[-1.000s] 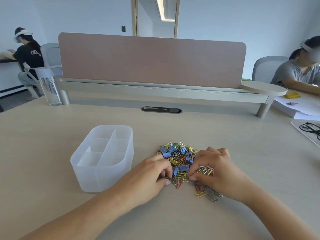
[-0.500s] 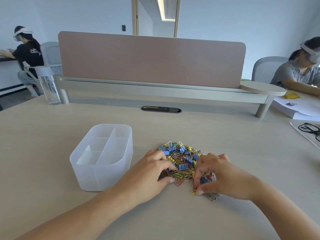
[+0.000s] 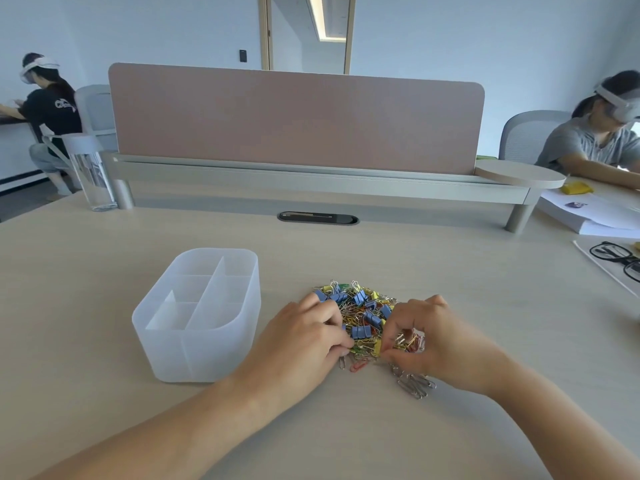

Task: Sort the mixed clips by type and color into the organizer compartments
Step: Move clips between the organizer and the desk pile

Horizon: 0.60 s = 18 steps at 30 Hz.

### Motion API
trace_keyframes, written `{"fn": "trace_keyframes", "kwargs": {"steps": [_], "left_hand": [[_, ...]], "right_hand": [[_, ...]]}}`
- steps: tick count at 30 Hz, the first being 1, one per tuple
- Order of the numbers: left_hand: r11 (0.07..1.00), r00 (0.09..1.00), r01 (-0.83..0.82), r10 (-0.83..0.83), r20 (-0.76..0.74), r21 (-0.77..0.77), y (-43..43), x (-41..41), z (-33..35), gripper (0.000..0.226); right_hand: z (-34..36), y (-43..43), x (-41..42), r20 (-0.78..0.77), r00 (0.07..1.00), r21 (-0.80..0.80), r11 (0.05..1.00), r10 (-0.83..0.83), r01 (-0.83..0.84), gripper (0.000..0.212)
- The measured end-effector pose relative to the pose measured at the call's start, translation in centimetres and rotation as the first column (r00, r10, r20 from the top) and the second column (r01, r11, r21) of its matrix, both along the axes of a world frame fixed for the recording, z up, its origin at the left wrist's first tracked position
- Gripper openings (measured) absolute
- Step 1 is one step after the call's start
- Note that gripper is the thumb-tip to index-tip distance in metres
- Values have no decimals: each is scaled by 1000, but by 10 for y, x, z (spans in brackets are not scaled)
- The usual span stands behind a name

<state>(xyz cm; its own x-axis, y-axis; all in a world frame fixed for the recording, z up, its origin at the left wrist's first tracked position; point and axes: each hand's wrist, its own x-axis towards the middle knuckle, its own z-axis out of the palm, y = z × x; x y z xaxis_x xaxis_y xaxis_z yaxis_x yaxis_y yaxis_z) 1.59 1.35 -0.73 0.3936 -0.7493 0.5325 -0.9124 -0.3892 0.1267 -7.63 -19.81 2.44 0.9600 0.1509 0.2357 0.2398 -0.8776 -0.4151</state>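
Sorting is at its first pick: my right hand (image 3: 433, 337) pinches paper clips (image 3: 408, 341) from the pile (image 3: 360, 313), my left hand's (image 3: 304, 336) grip I cannot tell, and next one type must reach the organizer (image 3: 201, 355).

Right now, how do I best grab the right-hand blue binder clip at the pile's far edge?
Pinch the binder clip by its wire loops, coming straight down from above. The loops stand upright, clear of the tangled pile, while its blue body sits partly buried.
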Motion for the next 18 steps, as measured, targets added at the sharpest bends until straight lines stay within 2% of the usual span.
{"fn": "trace_keyframes", "kwargs": {"steps": [6,12,18], "left_hand": [[999,998,-27,25,61,20,1,0,0,4],[1000,993,-22,20,116,17,-2,-1,-1,10],[999,993,-34,34,117,4,-3,-4,1,20]], "right_hand": [[4,0,0,-12,995,204,974,-100,101,18],[3,1,0,-20,990,213,967,-139,140,20],[3,1,1,-45,989,328,933,-141,148,22]]}}
